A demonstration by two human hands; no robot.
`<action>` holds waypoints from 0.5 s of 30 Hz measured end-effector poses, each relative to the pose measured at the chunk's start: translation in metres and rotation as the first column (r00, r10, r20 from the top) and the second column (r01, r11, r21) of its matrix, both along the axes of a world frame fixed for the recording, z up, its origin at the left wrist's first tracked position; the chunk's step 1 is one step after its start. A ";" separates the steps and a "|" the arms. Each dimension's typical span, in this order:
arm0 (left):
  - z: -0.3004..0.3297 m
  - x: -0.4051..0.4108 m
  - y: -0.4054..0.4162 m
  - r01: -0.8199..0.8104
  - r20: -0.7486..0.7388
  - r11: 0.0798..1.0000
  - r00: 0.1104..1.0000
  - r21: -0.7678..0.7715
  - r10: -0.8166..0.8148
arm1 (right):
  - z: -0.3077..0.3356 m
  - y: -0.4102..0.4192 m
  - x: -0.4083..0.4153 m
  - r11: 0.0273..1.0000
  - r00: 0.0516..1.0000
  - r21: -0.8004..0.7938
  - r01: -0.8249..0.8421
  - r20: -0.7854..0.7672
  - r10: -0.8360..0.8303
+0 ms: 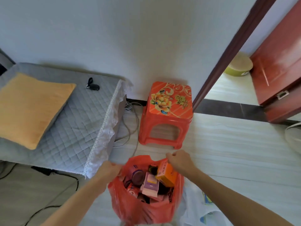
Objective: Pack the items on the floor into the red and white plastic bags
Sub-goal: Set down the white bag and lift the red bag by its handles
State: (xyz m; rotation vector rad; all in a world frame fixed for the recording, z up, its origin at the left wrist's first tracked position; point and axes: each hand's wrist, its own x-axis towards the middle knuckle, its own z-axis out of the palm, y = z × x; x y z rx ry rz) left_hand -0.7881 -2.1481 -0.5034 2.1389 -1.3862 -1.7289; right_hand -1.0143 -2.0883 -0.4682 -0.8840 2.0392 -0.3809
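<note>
A red plastic bag point(143, 209) hangs low in the middle of the view, its mouth held wide. My left hand point(110, 168) is shut on the bag's left handle and my right hand point(179, 159) is shut on its right handle. Inside lie several items: an orange box point(167, 174) at the right, a pink and purple box point(150, 185) in the middle and a round dark jar point(136, 176) at the left. A white plastic bag point(200, 207) with blue and yellow print lies on the floor just right of the red bag.
A red plastic stool point(166, 115) with a flower print stands against the wall beyond the bag. A grey quilted mattress point(73, 128) with an orange pillow point(31, 110) fills the left. Cables point(130, 128) run beside it. A doorway and red door point(276, 62) are at the right.
</note>
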 end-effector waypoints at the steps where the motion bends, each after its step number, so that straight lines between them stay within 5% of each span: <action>1: 0.020 -0.005 -0.006 0.004 -0.008 1.000 1.000 -0.008 -0.004 | 0.023 -0.003 -0.004 1.000 1.000 0.005 0.004 -0.007 -0.004; 9: 0.160 -0.081 -0.085 0.139 -0.024 0.958 0.988 -0.251 -0.150 | 0.168 -0.041 -0.069 0.998 0.989 -0.064 -0.028 -0.145 0.018; 15: 0.214 -0.157 -0.163 0.077 -0.044 0.914 0.994 -0.399 -0.103 | 0.220 -0.109 -0.144 0.983 0.989 -0.180 0.031 -0.137 -0.056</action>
